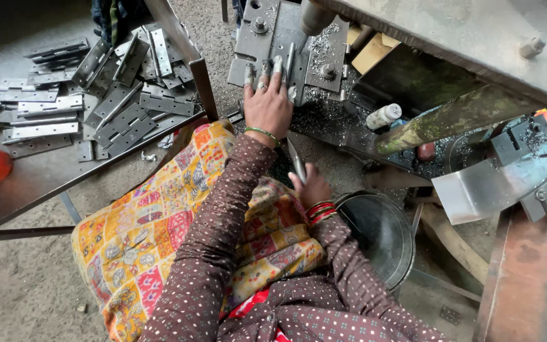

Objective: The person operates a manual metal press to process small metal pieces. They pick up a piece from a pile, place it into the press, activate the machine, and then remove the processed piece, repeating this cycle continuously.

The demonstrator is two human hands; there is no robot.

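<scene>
Head view: the left hand (267,104) lies flat, palm down, fingers spread slightly and stretched toward 12 o'clock, pressing a narrow metal hinge strip (290,60) on the steel jig plate (254,47) of a drilling machine. The strip's long axis runs from 6 to 12 o'clock, its far end pointing at the drill spindle (314,16) just beyond. Metal shavings (324,38) lie on the plate at 2 o'clock from the hand.

The right hand (311,185), nearer the body at 5 o'clock from the left, is closed around a second hinge piece (297,161); that piece stands nearly upright, its long axis leaning slightly toward 11 o'clock, tip pointing up toward the jig. Red bangles circle this wrist.

At 9 to 10 o'clock a pile of finished hinges (83,95) lies on a low table (39,177). A round metal bucket (381,231) sits at 3 o'clock of the right hand. A patterned yellow cloth (153,234) covers the lap.
</scene>
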